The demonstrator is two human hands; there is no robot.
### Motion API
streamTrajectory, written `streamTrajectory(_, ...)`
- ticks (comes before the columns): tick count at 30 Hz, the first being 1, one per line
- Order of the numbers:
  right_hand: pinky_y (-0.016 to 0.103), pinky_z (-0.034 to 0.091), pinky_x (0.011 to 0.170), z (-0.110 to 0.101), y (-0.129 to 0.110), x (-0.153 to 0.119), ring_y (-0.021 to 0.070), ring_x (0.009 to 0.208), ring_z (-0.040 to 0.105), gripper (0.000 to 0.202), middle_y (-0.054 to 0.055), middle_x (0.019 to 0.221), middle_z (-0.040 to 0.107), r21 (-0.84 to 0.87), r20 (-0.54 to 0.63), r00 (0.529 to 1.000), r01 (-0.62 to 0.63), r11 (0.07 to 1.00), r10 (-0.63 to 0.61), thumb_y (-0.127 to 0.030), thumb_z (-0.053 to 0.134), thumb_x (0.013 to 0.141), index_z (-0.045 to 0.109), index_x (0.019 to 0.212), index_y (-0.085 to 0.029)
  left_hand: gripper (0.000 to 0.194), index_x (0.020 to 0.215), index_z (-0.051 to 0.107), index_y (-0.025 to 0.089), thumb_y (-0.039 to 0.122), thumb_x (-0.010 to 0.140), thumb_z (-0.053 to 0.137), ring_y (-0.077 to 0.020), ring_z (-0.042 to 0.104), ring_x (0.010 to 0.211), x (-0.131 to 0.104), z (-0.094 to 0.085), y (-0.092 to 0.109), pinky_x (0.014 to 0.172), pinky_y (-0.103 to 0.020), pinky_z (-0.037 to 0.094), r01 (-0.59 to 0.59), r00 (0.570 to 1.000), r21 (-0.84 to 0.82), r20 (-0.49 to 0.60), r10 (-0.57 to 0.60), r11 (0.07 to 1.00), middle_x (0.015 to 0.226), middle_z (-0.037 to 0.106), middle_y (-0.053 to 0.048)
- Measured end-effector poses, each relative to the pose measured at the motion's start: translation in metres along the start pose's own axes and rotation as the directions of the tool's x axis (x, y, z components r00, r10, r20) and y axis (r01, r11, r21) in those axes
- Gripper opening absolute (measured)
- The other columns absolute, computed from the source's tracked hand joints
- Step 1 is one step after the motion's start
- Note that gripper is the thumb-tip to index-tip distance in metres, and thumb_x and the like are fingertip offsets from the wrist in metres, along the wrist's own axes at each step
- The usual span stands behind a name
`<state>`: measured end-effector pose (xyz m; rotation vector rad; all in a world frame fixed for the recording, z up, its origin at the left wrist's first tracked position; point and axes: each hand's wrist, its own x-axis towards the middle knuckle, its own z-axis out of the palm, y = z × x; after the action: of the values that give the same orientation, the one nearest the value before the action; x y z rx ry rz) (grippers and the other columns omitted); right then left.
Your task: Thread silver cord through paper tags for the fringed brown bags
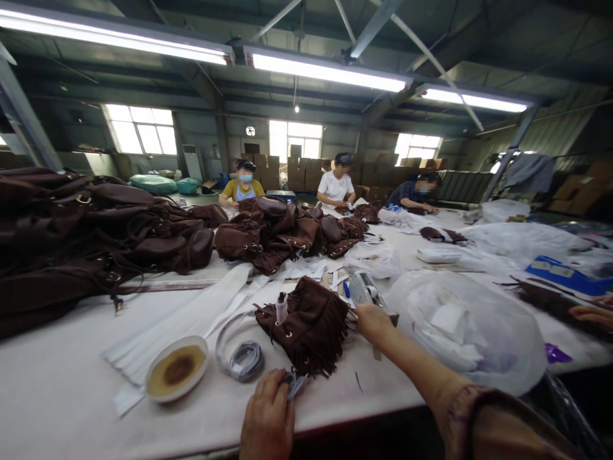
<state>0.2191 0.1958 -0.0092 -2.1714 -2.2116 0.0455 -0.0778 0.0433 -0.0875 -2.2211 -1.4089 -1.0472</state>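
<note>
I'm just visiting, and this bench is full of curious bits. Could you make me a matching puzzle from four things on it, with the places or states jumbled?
Things:
1. Round white dish
2. Dark brown fringed bag
3. Grey metallic hand tool
4. Large translucent plastic bag

Places and states:
A. Gripped by the person's right hand
B. Crumpled white material shows through it
C. Yellowish inside, with a dark centre
D. Lies between the dish and the hand tool

Right pairs: 1-C; 2-D; 3-A; 4-B
</note>
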Motion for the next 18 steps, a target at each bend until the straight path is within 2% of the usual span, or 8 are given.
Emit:
streamTrajectory(3, 0.034, 0.046, 0.081, 0.002, 0.011, -0.027, 0.0288, 0.098, 0.068, 0.024, 0.020, 0.104, 0.072, 0.040, -0.002, 1.000, -0.002, 0.999, 0.002, -0.010, 0.050, 0.088, 0.072, 0.099, -0.012, 0.023, 0.107, 0.063, 0.017, 0.012, 0.089, 0.049, -0.0275, 0.062, 0.111, 0.000, 0.000, 0.000, 0.087, -0.039, 0.058, 0.001, 1.000, 0.016, 0.016, -0.001, 1.000, 0.119, 0.065, -0.013)
streamTrajectory(8, 0.029, 0.042, 0.076, 0.021, 0.031, -0.065, 0.0241, 0.093, 0.069, 0.022, 0.013, 0.094, 0.075, 0.158, 0.057, 0.998, -0.025, 0.987, 0.016, -0.009, 0.050, 0.086, 0.071, 0.088, -0.016, 0.022, 0.108, 0.062, 0.017, 0.015, 0.090, 0.049, -0.0284, 0.061, 0.112, 0.000, 0.001, -0.002, 0.088, -0.041, 0.058, -0.022, 1.000, 0.019, 0.022, 0.022, 1.000, 0.120, 0.065, -0.014)
streamTrajectory(12, 0.028, 0.040, 0.076, 0.031, 0.042, -0.076, 0.0225, 0.091, 0.068, 0.025, 0.013, 0.094, 0.075, 0.232, 0.084, 0.996, -0.029, 0.972, 0.009, -0.006, 0.047, 0.086, 0.070, 0.090, -0.014, 0.021, 0.108, 0.062, 0.017, 0.015, 0.091, 0.050, -0.0284, 0.061, 0.113, -0.001, 0.003, -0.004, 0.089, -0.041, 0.058, -0.040, 0.999, 0.021, 0.029, 0.040, 0.999, 0.121, 0.064, -0.014)
streamTrajectory(18, 0.024, 0.040, 0.075, 0.026, 0.052, -0.079, 0.0178, 0.089, 0.068, 0.026, 0.006, 0.091, 0.076, 0.314, 0.112, 0.991, 0.031, 0.949, -0.070, -0.007, 0.049, 0.083, 0.072, 0.086, -0.017, 0.019, 0.108, 0.062, 0.016, 0.017, 0.093, 0.051, -0.0281, 0.060, 0.114, 0.000, 0.004, -0.004, 0.093, -0.042, 0.056, -0.051, 0.998, 0.013, 0.042, 0.050, 0.999, 0.120, 0.063, -0.014)
